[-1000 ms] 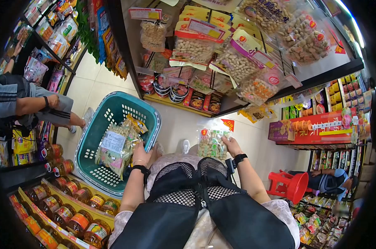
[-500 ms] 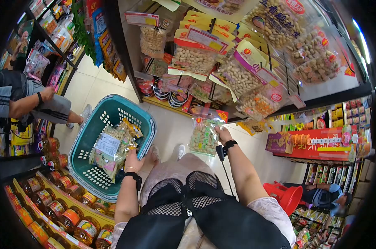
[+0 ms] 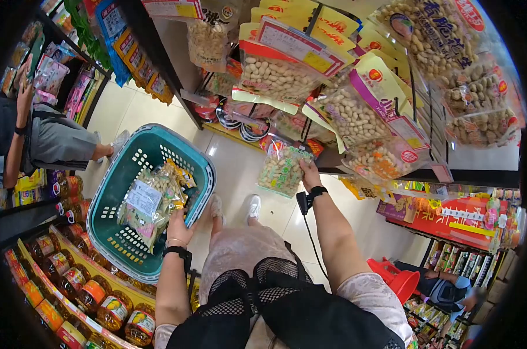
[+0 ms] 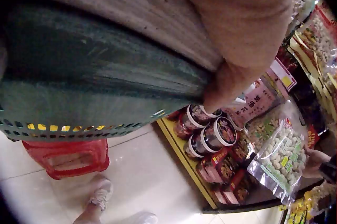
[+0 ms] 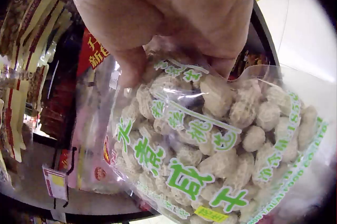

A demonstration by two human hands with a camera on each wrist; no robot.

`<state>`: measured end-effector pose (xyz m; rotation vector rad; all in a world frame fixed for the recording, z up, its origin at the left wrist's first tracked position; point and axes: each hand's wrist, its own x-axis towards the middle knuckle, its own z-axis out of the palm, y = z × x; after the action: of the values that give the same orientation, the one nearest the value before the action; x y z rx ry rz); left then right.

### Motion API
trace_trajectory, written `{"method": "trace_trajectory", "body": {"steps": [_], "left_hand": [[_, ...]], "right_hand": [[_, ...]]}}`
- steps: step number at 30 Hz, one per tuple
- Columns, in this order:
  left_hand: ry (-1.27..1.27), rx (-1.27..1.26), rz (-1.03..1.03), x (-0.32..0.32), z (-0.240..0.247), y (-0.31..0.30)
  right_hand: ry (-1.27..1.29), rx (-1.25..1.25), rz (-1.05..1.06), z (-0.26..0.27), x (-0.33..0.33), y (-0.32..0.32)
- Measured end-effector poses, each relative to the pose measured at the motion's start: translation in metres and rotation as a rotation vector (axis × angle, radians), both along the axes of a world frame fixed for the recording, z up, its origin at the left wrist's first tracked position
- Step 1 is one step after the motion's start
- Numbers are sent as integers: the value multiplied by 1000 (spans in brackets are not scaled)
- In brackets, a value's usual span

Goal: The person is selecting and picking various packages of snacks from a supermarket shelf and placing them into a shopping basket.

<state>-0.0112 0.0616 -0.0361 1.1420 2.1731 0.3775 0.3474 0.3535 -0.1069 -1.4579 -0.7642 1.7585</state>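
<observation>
My right hand [image 3: 310, 174] pinches a clear bag of peanuts in the shell [image 3: 284, 170] by one edge. Green lettering runs across the bag [image 5: 210, 145] in the right wrist view, with the thumb and fingers closed on the plastic. On the left, my left hand [image 3: 179, 228] grips the rim of a green shopping basket [image 3: 202, 200]. In the left wrist view the fingers [image 4: 231, 84] curl over the basket's rim. Inside the basket lie clear snack packs [image 3: 147, 200], one with a white label, and a yellow pack [image 3: 185, 174].
Hanging peanut bags [image 3: 286, 75] with price tags fill the rack ahead. Tubs [image 4: 218, 132] stand on its bottom shelf. Bottles of oil [image 3: 115, 311] line the lower left. Another person [image 3: 59, 139] stands beyond the basket. A red stool [image 3: 394, 279] is at right.
The peanut bag in my right hand has moved forward, nearer the rack, and turned a little. The rack looms larger in the head view. My left hand keeps its grip on the basket.
</observation>
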Motion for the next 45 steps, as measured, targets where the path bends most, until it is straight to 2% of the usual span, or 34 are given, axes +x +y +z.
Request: {"method": "trace_trajectory", "body": {"steps": [4,7,20,22,24,26,28,29,30,31,32,34,36,39,41,42,45], "left_hand": [[31,-4,5,3,3,4],[33,-26,-6,0,4,5],[-29,52,26,-8,7,-1],[-26,67,19,-8,7,1],[-22,82,13,-8,6,1],[-23,78,3,-8,8,0],[-29,82,8,-9,4,-2],[-35,90,16,-9,2,-2],[-34,95,18,-8,3,-2],[-27,72,22,-7,5,-3],[-20,49,27,-7,7,-5],[-4,69,40,-10,5,-16],[-23,89,29,-9,8,-20],[-69,87,18,-9,13,-35],[-93,87,-15,-10,13,-41],[-92,86,-27,-12,16,-47],[-178,143,-11,-19,10,-59]], "right_hand": [[-13,-4,44,-3,3,-3],[135,3,-58,9,2,-3],[99,54,-98,-9,8,26],[-146,138,-48,-16,8,47],[-99,50,-163,-2,-3,64],[-49,-8,-201,-10,3,81],[-787,107,251,-35,16,94],[-646,36,137,-52,13,94],[-645,42,137,-84,28,90],[-817,211,393,-121,52,80],[-981,384,652,-135,66,64],[-301,-242,14,-30,15,1],[-196,-335,101,-15,35,-51],[-225,-460,259,8,61,-122],[-316,-478,390,13,92,-160],[-377,-503,405,5,107,-174],[-606,-523,473,27,124,-200]]}}
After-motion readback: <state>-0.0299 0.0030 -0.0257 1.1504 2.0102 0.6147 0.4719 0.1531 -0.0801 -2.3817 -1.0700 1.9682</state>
